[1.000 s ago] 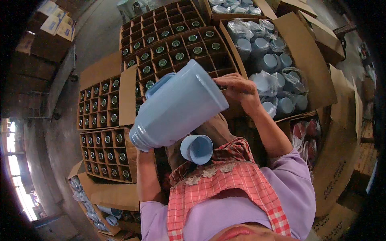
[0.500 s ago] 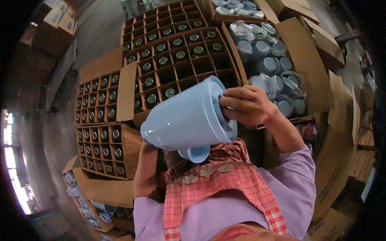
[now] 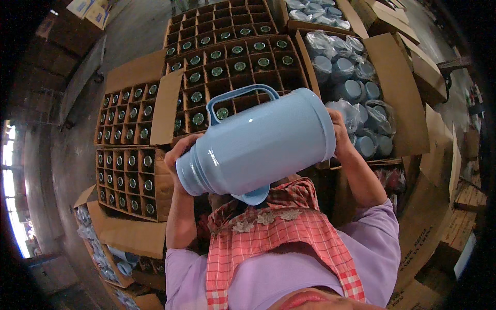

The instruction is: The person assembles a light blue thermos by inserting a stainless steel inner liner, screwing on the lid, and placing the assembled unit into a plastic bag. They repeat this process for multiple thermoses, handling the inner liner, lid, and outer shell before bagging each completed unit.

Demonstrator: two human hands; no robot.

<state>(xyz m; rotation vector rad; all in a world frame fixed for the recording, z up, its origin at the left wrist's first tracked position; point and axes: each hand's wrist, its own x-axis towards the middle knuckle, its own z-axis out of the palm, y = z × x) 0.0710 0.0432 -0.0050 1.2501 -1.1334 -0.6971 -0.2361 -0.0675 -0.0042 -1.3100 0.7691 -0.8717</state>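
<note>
Head view: light-blue plastic jug (image 3: 258, 139) held across the middle of the frame, lying on its side, narrow stepped neck to the lower left, wide rimmed end to the upper right. Its curved blue loop handle (image 3: 243, 91) is on the upper side.

Hands: left hand (image 3: 180, 154) gripping the neck end, thumb side showing. Right hand (image 3: 338, 129) against the wide end; fingers mostly hidden behind the rim, can't tell how far they're closed.

Small light-blue plastic cup (image 3: 256, 196) just below the jug in the frame, at the person's lap, partly covered by the jug. Red checked fabric apron (image 3: 274, 232) over a lavender short-sleeved shirt (image 3: 253, 276), lower centre.

Behind the jug, top centre: large divided cardboard carton (image 3: 292, 78), round greenish glassy tops (image 3: 240, 66) in many cells, some cells vacant. Two smaller divided cartons at left, one above the other, similar tops in both.

Upper right: open brown cardboard box (image 3: 398, 95), flap folded out, packed with light-blue round-ended pieces (image 3: 350, 90), some in clear plastic bags.
</note>
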